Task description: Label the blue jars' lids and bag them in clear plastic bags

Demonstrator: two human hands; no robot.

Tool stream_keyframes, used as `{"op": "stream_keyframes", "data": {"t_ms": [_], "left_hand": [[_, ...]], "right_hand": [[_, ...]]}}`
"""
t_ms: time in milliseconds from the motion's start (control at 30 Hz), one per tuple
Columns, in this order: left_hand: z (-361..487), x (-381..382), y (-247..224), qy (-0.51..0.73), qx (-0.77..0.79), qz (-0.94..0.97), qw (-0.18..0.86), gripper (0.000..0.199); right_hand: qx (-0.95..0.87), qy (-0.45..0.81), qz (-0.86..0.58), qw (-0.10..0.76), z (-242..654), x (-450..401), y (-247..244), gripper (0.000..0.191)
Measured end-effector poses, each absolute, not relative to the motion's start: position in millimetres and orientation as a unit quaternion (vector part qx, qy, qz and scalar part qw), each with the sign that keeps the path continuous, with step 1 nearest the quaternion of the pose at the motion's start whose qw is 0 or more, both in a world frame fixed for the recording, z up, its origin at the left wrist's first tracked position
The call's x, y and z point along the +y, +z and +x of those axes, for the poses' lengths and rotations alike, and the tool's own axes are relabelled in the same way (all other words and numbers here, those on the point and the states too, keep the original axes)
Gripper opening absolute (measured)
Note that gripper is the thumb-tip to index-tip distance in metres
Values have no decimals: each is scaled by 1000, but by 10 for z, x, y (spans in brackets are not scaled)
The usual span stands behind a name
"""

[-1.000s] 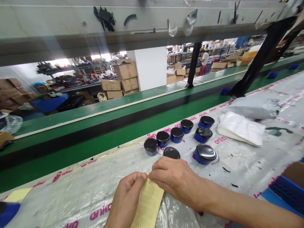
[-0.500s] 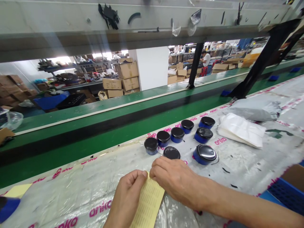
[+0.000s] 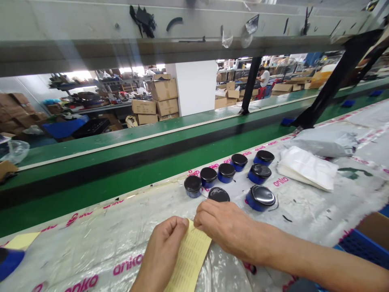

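Observation:
A yellow sheet of labels (image 3: pixel 190 255), with rows of small printed marks, is pinched between the thumb and fingers of my left hand (image 3: pixel 162 247) near its top edge. At the sheet's upper right corner, the fingers of my right hand (image 3: pixel 226 225) are bent and pressed together. Whether they pinch a label there is hidden. Just beyond my right hand lies a round black-topped piece (image 3: pixel 219 194), partly covered by the hand. Several more round pieces, black on top and blue at the side, stand behind it, among them a shiny one (image 3: pixel 260 198) to the right.
A folded white cloth or paper (image 3: pixel 306 168) and a grey plastic bag (image 3: pixel 325 142) lie at right. Plastic film (image 3: pixel 100 243) covers the table. Beyond runs a green conveyor (image 3: pixel 170 150) with black posts. A blue crate (image 3: pixel 364 247) is at lower right. One person sits far off.
My right hand has shifted slightly right, its fingertips drawing a little away from my left thumb along the sheet's top. My left hand still grips the sheet.

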State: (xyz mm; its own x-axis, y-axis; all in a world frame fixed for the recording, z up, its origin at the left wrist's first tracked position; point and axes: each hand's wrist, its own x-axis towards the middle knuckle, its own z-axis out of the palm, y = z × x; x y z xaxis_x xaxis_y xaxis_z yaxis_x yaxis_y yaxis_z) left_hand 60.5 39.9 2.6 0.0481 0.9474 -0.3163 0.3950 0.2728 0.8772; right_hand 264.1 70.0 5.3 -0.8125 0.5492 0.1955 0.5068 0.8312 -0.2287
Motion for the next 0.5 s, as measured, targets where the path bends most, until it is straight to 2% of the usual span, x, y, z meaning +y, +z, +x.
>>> {"op": "stream_keyframes", "data": {"t_ms": [133,300,400,500], "left_hand": [[591,407,1,299,627,530,486,47],[632,389,4,327,629,512,485,47],[670,351,-4,347,631,501,480,46],[647,339,-111,383,634,497,452,58]], "right_hand": [[-926,137,-319,148,2610,661,115,18],[-802,343,-418,255,2608,615,255,13],[-725,453,-453,255,2654,640,318,11],[-678,516,-457,254,2789,721,393,9]]}}
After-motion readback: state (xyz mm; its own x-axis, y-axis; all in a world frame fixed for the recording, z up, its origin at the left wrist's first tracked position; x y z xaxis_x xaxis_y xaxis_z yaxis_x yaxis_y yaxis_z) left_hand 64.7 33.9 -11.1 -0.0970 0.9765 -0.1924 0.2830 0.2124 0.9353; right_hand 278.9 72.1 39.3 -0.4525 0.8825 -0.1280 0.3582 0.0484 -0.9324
